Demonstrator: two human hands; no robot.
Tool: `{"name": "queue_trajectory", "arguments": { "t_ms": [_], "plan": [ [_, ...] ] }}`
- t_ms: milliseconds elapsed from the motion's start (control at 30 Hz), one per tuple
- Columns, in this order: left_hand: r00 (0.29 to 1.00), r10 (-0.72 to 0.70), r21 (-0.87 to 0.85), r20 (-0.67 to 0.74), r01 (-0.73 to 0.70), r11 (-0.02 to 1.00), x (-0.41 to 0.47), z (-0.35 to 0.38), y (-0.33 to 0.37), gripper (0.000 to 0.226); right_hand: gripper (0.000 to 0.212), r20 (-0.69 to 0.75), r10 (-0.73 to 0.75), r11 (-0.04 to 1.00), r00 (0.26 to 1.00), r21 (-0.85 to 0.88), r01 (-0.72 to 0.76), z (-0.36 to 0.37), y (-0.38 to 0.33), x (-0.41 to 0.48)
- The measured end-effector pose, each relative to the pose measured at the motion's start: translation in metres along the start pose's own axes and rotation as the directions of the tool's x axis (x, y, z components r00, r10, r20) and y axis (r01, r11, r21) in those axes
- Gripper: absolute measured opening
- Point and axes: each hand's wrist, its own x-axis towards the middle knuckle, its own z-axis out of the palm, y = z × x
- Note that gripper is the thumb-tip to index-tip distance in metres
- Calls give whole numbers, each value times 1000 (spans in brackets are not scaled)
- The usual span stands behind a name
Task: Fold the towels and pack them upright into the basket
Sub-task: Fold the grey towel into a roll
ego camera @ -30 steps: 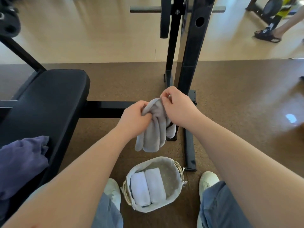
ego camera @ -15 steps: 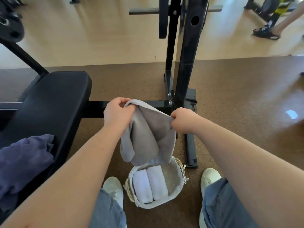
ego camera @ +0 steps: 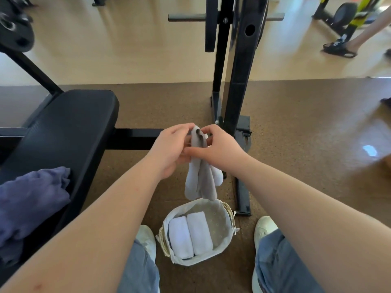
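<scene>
A person's left hand (ego camera: 169, 148) and right hand (ego camera: 221, 150) meet in front of the body. Both pinch the top of a grey towel (ego camera: 201, 180) with curled fingers and thumbs. Half a second earlier the hands were apart, with the towel stretched open between them. Now they have come together and the towel hangs doubled in narrow folds. Its lower end dangles just above the far rim of a lined basket (ego camera: 211, 255), which sits on the brown floor between two white shoes (ego camera: 146, 235). Two white rolled towels (ego camera: 179, 237) stand side by side in the basket's left part, as before. A black padded bench (ego camera: 63, 132) holding a purple cloth (ego camera: 31, 199) sits to the left.
</scene>
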Motion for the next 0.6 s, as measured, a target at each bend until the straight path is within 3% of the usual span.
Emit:
{"name": "queue_trajectory", "arguments": {
  "t_ms": [100,233,333,433,500,600],
  "plan": [
    [991,22,28,129,-26,999,-6,8,1,35,56,-126,39,999,991,30,-35,0,6,4],
    [987,135,216,91,-152,965,-4,9,0,41,41,-186,139,961,973,264,-87,-14,5,13],
    [964,138,535,229,-243,809,-5,11,-9,55,31,-168,218,886,961,446,-123,-22,2,17],
    [960,166,681,225,-277,678,-5,17,-17,32,27,-151,234,816,961,567,-109,-24,-2,15],
    [972,201,663,123,-231,712,-2,16,-15,16,41,-102,222,783,970,611,-115,-26,-6,12],
    [989,146,489,-6,-125,863,1,10,-9,16,73,-54,130,913,990,397,-98,-27,-8,7]
  ]
}}
